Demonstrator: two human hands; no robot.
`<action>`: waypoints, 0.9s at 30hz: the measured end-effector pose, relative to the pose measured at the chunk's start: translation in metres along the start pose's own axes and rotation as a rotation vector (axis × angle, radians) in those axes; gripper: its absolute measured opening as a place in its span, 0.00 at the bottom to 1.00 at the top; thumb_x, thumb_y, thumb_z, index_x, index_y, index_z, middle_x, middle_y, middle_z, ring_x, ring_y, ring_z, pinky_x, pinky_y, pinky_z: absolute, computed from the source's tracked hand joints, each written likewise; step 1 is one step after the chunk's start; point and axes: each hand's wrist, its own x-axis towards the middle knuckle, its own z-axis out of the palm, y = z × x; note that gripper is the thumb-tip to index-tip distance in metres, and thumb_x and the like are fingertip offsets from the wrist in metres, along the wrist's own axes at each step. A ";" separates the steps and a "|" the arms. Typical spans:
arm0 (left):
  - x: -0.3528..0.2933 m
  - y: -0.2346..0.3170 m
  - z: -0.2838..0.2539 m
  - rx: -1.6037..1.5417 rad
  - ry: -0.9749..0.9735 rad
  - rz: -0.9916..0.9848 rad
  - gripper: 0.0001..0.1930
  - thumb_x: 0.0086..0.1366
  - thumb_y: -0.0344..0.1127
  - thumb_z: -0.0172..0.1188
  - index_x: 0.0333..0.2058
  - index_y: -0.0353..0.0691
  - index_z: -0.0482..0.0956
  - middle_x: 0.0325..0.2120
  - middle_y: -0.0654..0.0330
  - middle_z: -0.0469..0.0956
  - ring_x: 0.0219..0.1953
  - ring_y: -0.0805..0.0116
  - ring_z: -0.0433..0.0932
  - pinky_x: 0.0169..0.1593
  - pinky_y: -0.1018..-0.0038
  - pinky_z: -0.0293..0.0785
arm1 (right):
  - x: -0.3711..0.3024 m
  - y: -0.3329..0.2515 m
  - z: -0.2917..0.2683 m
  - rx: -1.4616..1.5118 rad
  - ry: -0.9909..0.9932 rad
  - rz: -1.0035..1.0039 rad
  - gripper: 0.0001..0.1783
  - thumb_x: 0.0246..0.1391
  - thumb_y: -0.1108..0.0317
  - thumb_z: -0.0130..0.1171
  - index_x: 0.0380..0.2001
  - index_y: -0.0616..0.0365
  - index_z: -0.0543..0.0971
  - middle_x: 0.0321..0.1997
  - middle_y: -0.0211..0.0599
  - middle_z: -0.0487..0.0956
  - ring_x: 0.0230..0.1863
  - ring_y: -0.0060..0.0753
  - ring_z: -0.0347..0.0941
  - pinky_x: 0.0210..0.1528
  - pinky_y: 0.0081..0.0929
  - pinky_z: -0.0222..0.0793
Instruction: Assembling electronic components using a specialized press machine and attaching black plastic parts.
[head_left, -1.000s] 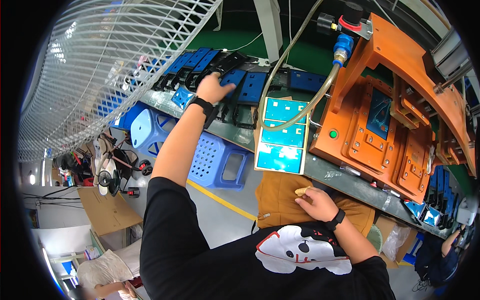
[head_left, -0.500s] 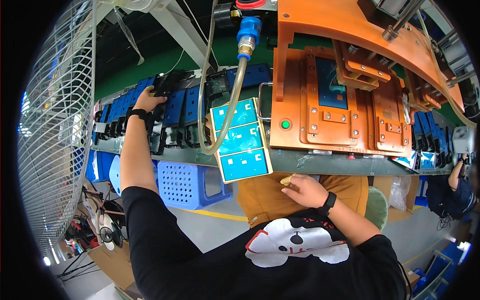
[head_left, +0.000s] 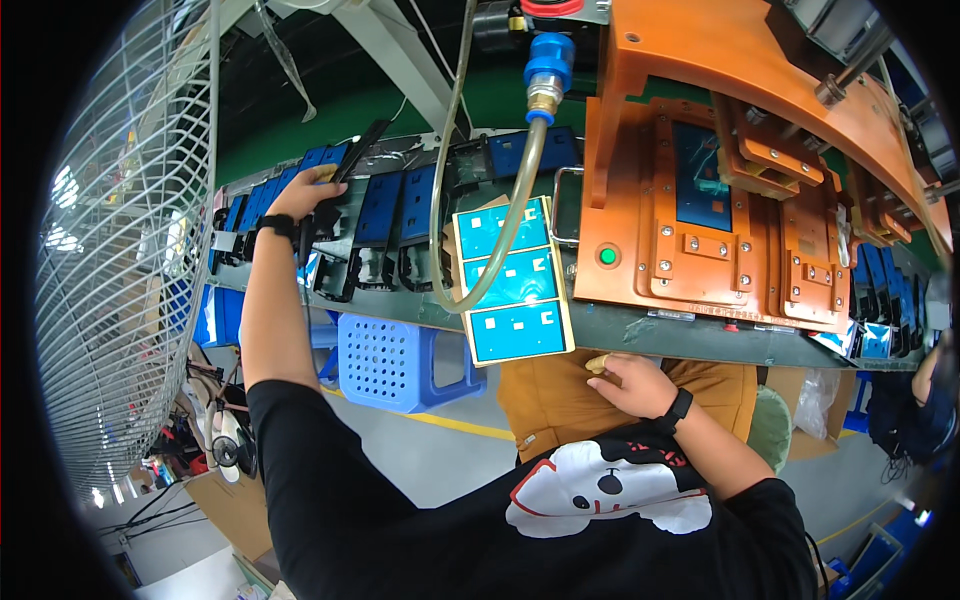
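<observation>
My left hand [head_left: 303, 194] reaches into the row of blue-faced black plastic frames on the bench. Its fingers are closed on a black plastic frame [head_left: 362, 148], tipped up edge-on, so its face is hidden. More blue-faced frames [head_left: 376, 208] stand just to the right of that hand. My right hand [head_left: 640, 387] hovers over my lap, below the bench edge, fingers loosely apart and nothing in it. A yellowish finger cot covers one fingertip. Between the hands lies a pale backing sheet with three blue film pieces [head_left: 515, 331], overhanging the bench edge.
An orange press fixture [head_left: 625, 285] with a blue panel [head_left: 703, 205] and a green button [head_left: 608, 256] stands at right. A clear hose [head_left: 505, 240] loops over the sheet. A wire fan guard [head_left: 150, 250] is at far left, a blue stool [head_left: 378, 365] below the bench.
The black frame at my left hand, blurred before, now shows sharply, tipped up. The whole view has shifted a little; my right hand stays over my lap.
</observation>
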 end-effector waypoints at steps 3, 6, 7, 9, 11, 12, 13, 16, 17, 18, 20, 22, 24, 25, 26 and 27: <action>-0.022 -0.022 -0.014 0.010 -0.017 0.075 0.39 0.62 0.41 0.71 0.65 0.23 0.68 0.56 0.49 0.78 0.56 0.65 0.77 0.62 0.73 0.69 | -0.001 0.004 -0.002 0.009 -0.018 -0.012 0.17 0.62 0.59 0.62 0.46 0.63 0.81 0.40 0.51 0.83 0.42 0.54 0.80 0.45 0.42 0.76; -0.047 -0.027 -0.019 0.015 -0.025 0.083 0.38 0.63 0.40 0.70 0.65 0.21 0.67 0.56 0.47 0.78 0.56 0.64 0.77 0.63 0.72 0.68 | 0.000 0.003 -0.007 0.043 -0.038 -0.001 0.18 0.63 0.59 0.62 0.46 0.62 0.81 0.41 0.51 0.83 0.44 0.55 0.80 0.47 0.43 0.76; -0.063 -0.028 -0.017 -0.019 -0.001 0.132 0.36 0.65 0.40 0.69 0.65 0.22 0.67 0.56 0.48 0.78 0.57 0.65 0.77 0.63 0.72 0.68 | -0.003 0.001 -0.008 0.060 -0.063 0.011 0.18 0.63 0.58 0.62 0.46 0.62 0.81 0.42 0.52 0.84 0.46 0.55 0.80 0.48 0.44 0.76; -0.096 -0.041 -0.013 -0.109 0.034 0.126 0.31 0.70 0.39 0.64 0.64 0.25 0.69 0.53 0.54 0.79 0.53 0.69 0.76 0.58 0.74 0.70 | -0.004 -0.001 -0.007 0.050 -0.047 -0.061 0.18 0.63 0.58 0.62 0.48 0.61 0.81 0.42 0.51 0.83 0.45 0.54 0.80 0.48 0.43 0.76; -0.151 -0.055 0.009 -0.316 0.126 0.077 0.25 0.76 0.45 0.56 0.59 0.28 0.75 0.46 0.57 0.82 0.47 0.71 0.79 0.53 0.73 0.74 | -0.007 -0.008 -0.005 0.024 -0.043 -0.192 0.20 0.64 0.57 0.62 0.51 0.59 0.81 0.45 0.49 0.83 0.49 0.53 0.79 0.52 0.43 0.75; -0.183 -0.045 0.030 -0.692 -0.092 -0.024 0.21 0.77 0.47 0.53 0.53 0.32 0.78 0.43 0.55 0.83 0.42 0.68 0.82 0.50 0.68 0.79 | -0.009 -0.012 -0.005 0.050 -0.021 -0.230 0.21 0.64 0.57 0.62 0.53 0.58 0.80 0.47 0.49 0.82 0.51 0.54 0.78 0.55 0.43 0.74; -0.219 -0.044 0.066 -0.895 0.060 -0.003 0.19 0.78 0.46 0.50 0.50 0.34 0.77 0.42 0.51 0.84 0.38 0.64 0.84 0.47 0.64 0.81 | -0.009 -0.028 -0.008 0.073 -0.022 -0.270 0.22 0.64 0.54 0.60 0.53 0.58 0.79 0.49 0.48 0.82 0.53 0.55 0.77 0.55 0.45 0.74; -0.299 -0.049 0.162 -1.393 -0.348 0.137 0.34 0.72 0.56 0.58 0.64 0.34 0.67 0.53 0.50 0.80 0.54 0.56 0.80 0.56 0.58 0.78 | -0.015 -0.066 -0.011 0.162 -0.033 -0.454 0.35 0.60 0.52 0.65 0.64 0.60 0.71 0.64 0.51 0.72 0.65 0.56 0.68 0.66 0.45 0.66; -0.321 -0.037 0.197 -1.421 -0.340 0.091 0.38 0.70 0.58 0.60 0.67 0.36 0.64 0.57 0.50 0.77 0.59 0.55 0.77 0.59 0.54 0.75 | -0.017 -0.079 -0.012 0.134 0.010 -0.551 0.36 0.59 0.50 0.66 0.63 0.61 0.72 0.67 0.53 0.70 0.67 0.59 0.67 0.66 0.47 0.66; -0.340 -0.024 0.231 -1.454 -0.331 0.048 0.43 0.68 0.60 0.62 0.70 0.38 0.60 0.61 0.51 0.74 0.64 0.53 0.73 0.62 0.50 0.73 | -0.019 -0.090 -0.012 0.104 0.050 -0.649 0.38 0.58 0.48 0.68 0.63 0.63 0.72 0.69 0.55 0.67 0.68 0.62 0.65 0.67 0.49 0.66; -0.360 -0.006 0.290 -1.607 -0.409 0.124 0.45 0.68 0.61 0.61 0.73 0.42 0.57 0.67 0.53 0.67 0.69 0.52 0.67 0.66 0.47 0.69 | -0.027 -0.105 -0.014 0.074 0.018 -0.725 0.36 0.58 0.49 0.68 0.62 0.62 0.73 0.71 0.55 0.65 0.70 0.64 0.63 0.68 0.52 0.64; -0.365 0.029 0.320 -1.693 -0.483 0.142 0.46 0.68 0.62 0.61 0.74 0.44 0.54 0.71 0.55 0.61 0.70 0.50 0.65 0.67 0.48 0.66 | -0.037 -0.108 -0.013 0.039 -0.021 -0.805 0.35 0.58 0.49 0.67 0.61 0.60 0.73 0.72 0.55 0.63 0.72 0.65 0.61 0.68 0.55 0.63; -0.354 0.033 0.339 -1.741 -0.511 0.173 0.49 0.65 0.63 0.63 0.74 0.42 0.53 0.73 0.56 0.58 0.69 0.51 0.66 0.65 0.52 0.69 | -0.047 -0.100 -0.016 -0.051 -0.049 -0.876 0.30 0.60 0.50 0.65 0.58 0.57 0.75 0.72 0.55 0.63 0.72 0.67 0.60 0.68 0.57 0.62; -0.350 0.051 0.339 -1.713 -0.519 0.178 0.49 0.64 0.61 0.65 0.74 0.41 0.53 0.72 0.56 0.59 0.68 0.51 0.66 0.64 0.53 0.69 | -0.054 -0.099 -0.024 -0.090 -0.031 -0.855 0.26 0.57 0.55 0.67 0.57 0.52 0.76 0.73 0.56 0.62 0.72 0.67 0.60 0.67 0.57 0.64; -0.351 0.067 0.338 -1.686 -0.520 0.181 0.50 0.63 0.59 0.67 0.74 0.41 0.54 0.72 0.56 0.60 0.67 0.51 0.66 0.63 0.53 0.70 | -0.060 -0.103 -0.035 -0.097 -0.038 -0.862 0.26 0.57 0.55 0.67 0.57 0.52 0.76 0.73 0.56 0.62 0.72 0.67 0.60 0.67 0.57 0.64; -0.348 0.072 0.339 -1.758 -0.595 0.179 0.50 0.62 0.55 0.71 0.74 0.41 0.54 0.71 0.55 0.61 0.69 0.48 0.65 0.64 0.54 0.70 | -0.066 -0.110 -0.048 -0.170 -0.041 -0.825 0.27 0.53 0.58 0.68 0.56 0.50 0.76 0.73 0.56 0.63 0.72 0.67 0.61 0.67 0.57 0.65</action>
